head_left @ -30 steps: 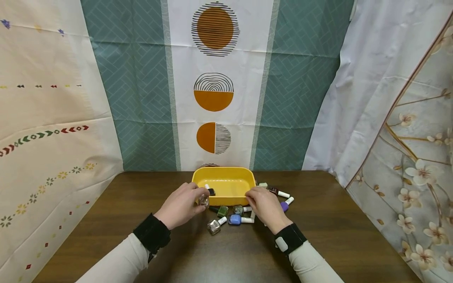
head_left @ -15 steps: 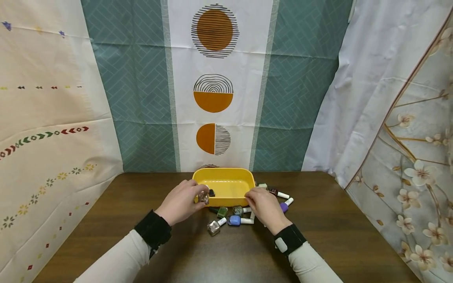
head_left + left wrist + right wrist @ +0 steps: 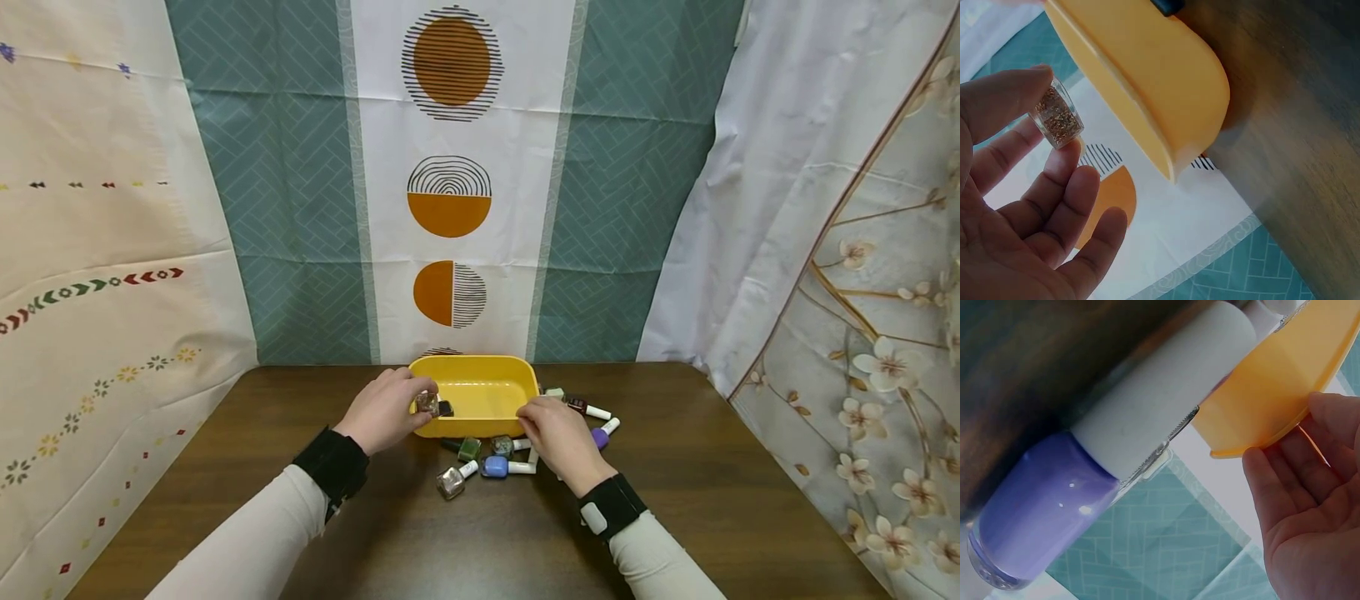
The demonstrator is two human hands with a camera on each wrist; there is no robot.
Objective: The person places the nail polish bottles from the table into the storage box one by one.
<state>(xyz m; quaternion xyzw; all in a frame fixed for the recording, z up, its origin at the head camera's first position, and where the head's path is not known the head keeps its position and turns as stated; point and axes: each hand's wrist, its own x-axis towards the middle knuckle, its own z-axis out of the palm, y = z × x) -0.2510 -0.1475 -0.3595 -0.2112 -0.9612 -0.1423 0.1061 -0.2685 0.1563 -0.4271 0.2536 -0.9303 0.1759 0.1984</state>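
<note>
My left hand pinches a small nail polish bottle filled with copper-coloured glitter, between thumb and fingertips. In the head view this bottle overlaps the left end of a yellow tray; its cap is hidden in the left wrist view. Beside it, a small black item shows inside the tray. My right hand grips the tray's front right rim, with the thumb on one side and the fingers on the other in the right wrist view.
Several nail polish bottles lie in front of the tray: green, dark glitter, blue and silver. To the right are a purple one, a dark red one and a pale green one. Patterned cloths hang behind the table.
My left hand has moved slightly forward and left with the glitter nail polish bottle, from the tray's front wall to over its left end. The right hand stays on the rim.
</note>
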